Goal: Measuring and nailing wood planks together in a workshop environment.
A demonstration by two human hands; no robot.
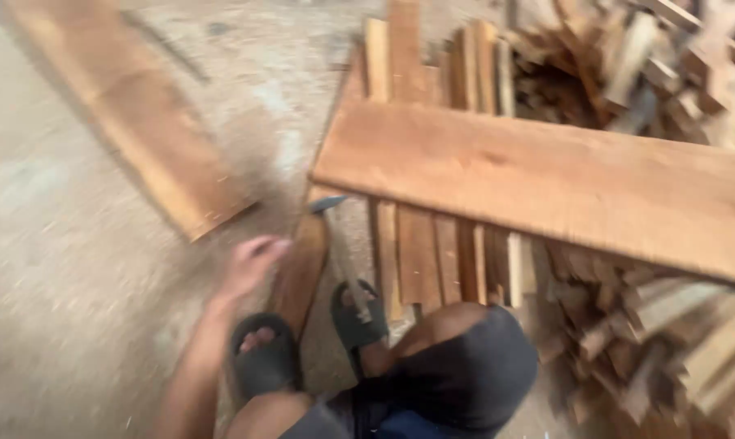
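Dusty concrete floor (74,268) w/ scrap wood piles, your left hand (253,260) grip loose-open, fingertips at short plank (302,272) between your sandals, right hand unseen.

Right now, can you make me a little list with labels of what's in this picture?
place: dusty floor with wood all around
left hand: stretched toward a small wooden piece on the floor; touching or not is too blurred to tell
right hand: not in view
tool: a hammer lying by the feet
feet: in dark sandals
big wood: a long plank lying across a stack of slats
other wood: another plank on the left, scrap pile on the right
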